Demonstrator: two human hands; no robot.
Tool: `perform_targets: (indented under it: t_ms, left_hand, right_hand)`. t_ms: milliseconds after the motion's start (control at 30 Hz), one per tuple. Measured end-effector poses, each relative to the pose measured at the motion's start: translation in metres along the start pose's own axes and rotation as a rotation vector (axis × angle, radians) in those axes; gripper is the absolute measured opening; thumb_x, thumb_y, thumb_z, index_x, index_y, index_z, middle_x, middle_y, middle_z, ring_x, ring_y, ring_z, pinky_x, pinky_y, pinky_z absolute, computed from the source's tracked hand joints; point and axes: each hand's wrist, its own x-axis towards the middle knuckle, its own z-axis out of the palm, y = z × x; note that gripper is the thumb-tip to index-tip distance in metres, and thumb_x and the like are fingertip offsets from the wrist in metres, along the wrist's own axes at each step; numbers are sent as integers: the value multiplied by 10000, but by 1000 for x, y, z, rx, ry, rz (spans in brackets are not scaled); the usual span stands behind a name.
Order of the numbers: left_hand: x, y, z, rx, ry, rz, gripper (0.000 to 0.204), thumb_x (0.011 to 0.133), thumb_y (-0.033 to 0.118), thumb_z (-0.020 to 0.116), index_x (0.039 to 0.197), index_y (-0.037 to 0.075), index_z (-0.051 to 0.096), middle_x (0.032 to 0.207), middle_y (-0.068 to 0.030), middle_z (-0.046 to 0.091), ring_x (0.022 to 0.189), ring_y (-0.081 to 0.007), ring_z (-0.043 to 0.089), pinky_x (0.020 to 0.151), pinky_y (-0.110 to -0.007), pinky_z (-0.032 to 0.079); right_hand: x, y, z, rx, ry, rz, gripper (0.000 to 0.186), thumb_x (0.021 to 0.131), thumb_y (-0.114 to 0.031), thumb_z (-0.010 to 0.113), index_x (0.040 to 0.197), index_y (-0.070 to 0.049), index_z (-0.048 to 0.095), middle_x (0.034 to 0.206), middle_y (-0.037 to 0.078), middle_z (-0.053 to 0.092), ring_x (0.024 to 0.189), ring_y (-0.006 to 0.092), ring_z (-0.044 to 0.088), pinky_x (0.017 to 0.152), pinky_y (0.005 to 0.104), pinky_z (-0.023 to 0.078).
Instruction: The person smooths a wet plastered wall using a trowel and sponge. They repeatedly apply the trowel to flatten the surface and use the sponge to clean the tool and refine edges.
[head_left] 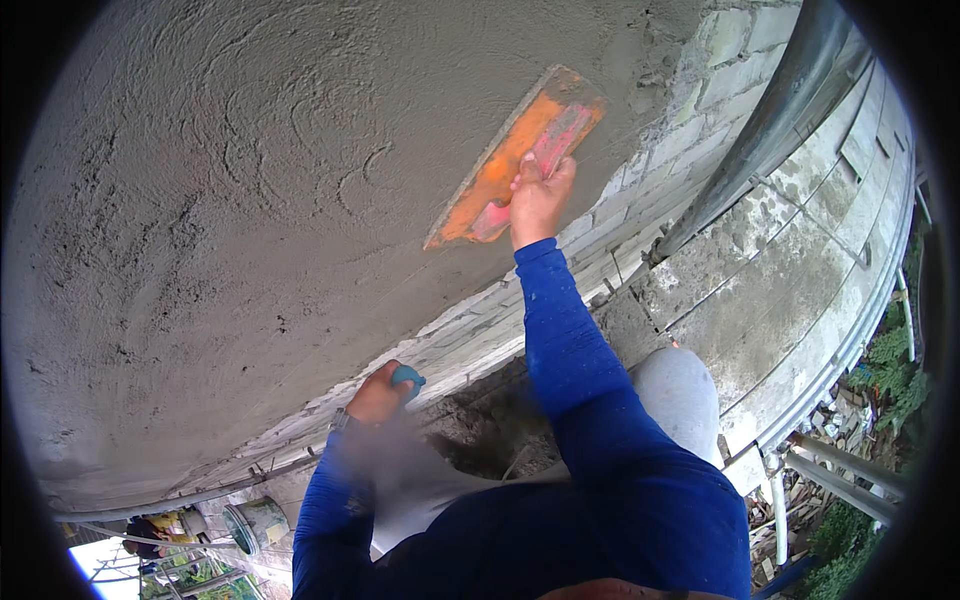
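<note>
My right hand (542,200) is wrapped round the pinkish-red handle of an orange plastering float (507,160). The float's long blade lies tilted against the wet grey plaster (290,190) that coats most of the wall, and its edges are smeared with mortar. Lower down and to the left, my left hand (374,397) is closed on a small teal object (408,379) close to the wall's lower part. Only the rounded end of that object shows, so its kind is unclear. Bare blocks (735,70) show along the plaster's right and lower edges.
A dark pipe (765,130) runs beside the wall at the right. Mortar-stained planks (770,290) form a walkway, with metal tubes (840,480) and greenery beyond its edge. A bucket (257,525) stands at lower left, near another person (145,538) farther off.
</note>
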Motion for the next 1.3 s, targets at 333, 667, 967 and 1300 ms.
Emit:
perform_targets:
  t_ms: [333,667,967,1300]
  left_hand:
    - [13,7,-9,121,21,135,455,951,333,657,1283,29,587,1187,-223,684,1122,-362,655,944,-437,503]
    - [4,-3,-18,38,-1,361,502,956,341,634,1347,47,524,1257,-228,646,1194,-396,613,978,-461,489]
    - [6,-17,-30,-81,32,426,505,961,342,631,1357,49,521,1263,-217,644,1199,-397,611,985,-469,484]
    - [-5,-29,-38,-151,106,426,457,953,330,638,1290,34,553,1267,-211,640,1199,-391,610,983,-464,486]
  right_hand:
    - [15,128,-66,142,203,296,326,1029,-67,542,1328,-1,428,879,38,561,583,87,482,498,249,429]
    - [-38,-101,56,179,-139,-67,162,1039,-101,556,1057,-44,405,823,40,528,652,113,497,583,291,475]
    - [-102,-291,206,431,-810,-683,372,1056,-18,406,1403,109,362,1256,251,585,1127,321,635,1051,449,523]
    - [-233,-135,210,-331,-1212,-918,634,980,-45,535,1552,76,291,1152,185,655,882,207,684,794,331,555]
